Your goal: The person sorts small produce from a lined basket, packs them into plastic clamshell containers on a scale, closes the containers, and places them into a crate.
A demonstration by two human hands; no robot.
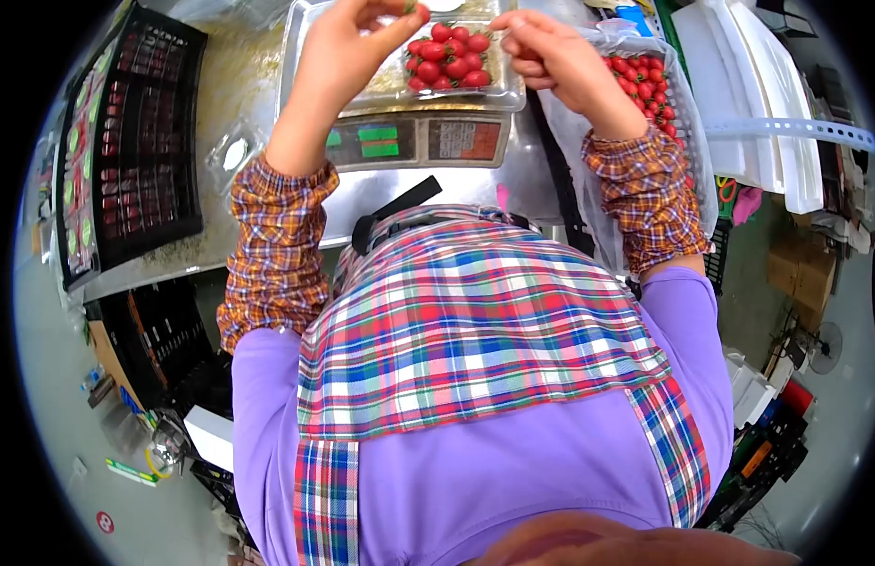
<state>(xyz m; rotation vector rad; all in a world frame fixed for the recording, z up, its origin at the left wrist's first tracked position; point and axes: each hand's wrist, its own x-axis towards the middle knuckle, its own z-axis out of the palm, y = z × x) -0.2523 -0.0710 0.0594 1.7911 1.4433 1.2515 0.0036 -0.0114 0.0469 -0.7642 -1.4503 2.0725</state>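
Note:
A clear plastic punnet [509, 95] of red cherry tomatoes [446, 58] sits on the tray of a digital scale [411, 141]. At the top of the view, my left hand [360, 36] pinches a single cherry tomato [420, 12] with a bit of green stem, above the punnet's left side. My right hand [555, 58] hovers by the punnet's right edge, its fingers curled and thumb against the index finger. Whatever lies between those fingertips, if anything, is too small to make out.
To the right stands a lined crate of loose cherry tomatoes [645, 87], with white foam sheets [749, 85] beyond it. On the left, a black crate [140, 141] holds packed punnets. A clear plastic lid [234, 153] lies on the metal table [232, 90].

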